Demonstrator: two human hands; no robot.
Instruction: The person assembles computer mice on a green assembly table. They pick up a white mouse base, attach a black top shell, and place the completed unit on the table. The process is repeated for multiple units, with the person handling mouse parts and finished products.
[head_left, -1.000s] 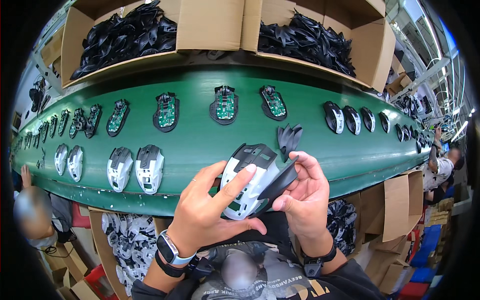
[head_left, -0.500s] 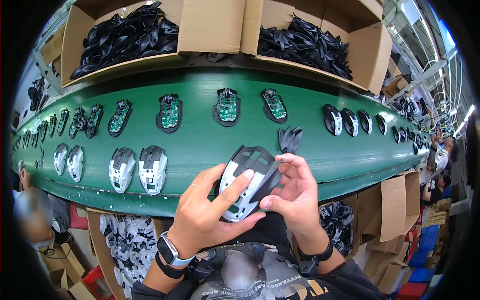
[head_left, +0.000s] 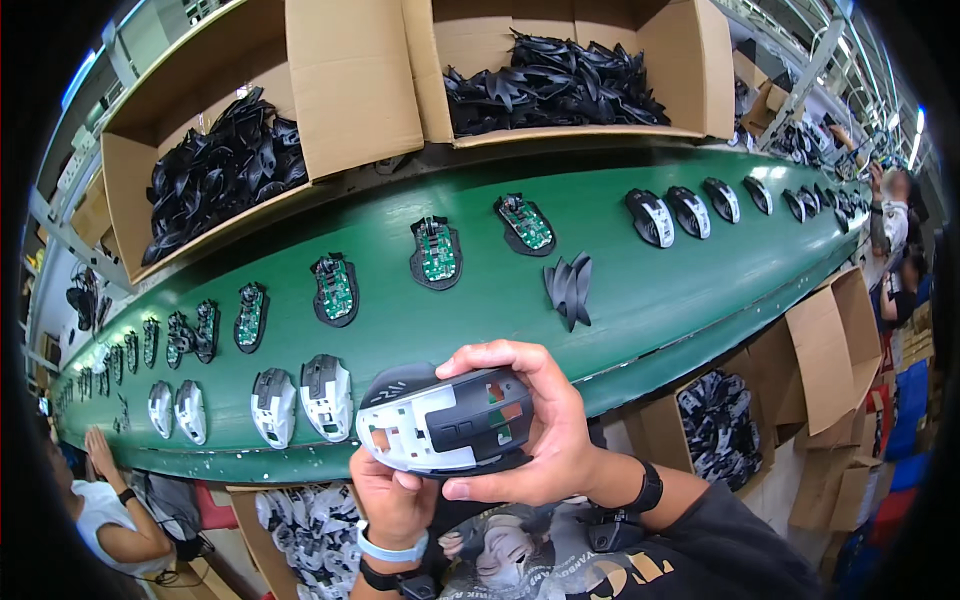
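Note:
Above the belt's near edge I hold a white and black computer mouse shell (head_left: 438, 428) lying sideways, with cut-out windows in its top. My right hand (head_left: 555, 430) is closed round its black end, thumb below and fingers over the top. My left hand (head_left: 392, 505) grips the white end from below; most of its fingers are hidden behind the shell. A black side wing (head_left: 400, 382) with slots sticks out along the shell's far edge. Beyond my hands, several black leaf-shaped side pieces (head_left: 570, 288) lie bunched on the green belt (head_left: 640, 320).
Mouse bases with green circuit boards (head_left: 436, 252) line the belt. White and black shells (head_left: 326, 398) lie at left, assembled mice (head_left: 652, 218) at right. Cartons of black parts (head_left: 560, 85) stand behind; boxes of parts (head_left: 310, 530) sit below. A person's hand (head_left: 100, 452) is at far left.
The mouse shell has turned from upright to sideways and moved slightly left and down. My right hand has shifted to its black end, my left hand underneath. The view has tilted.

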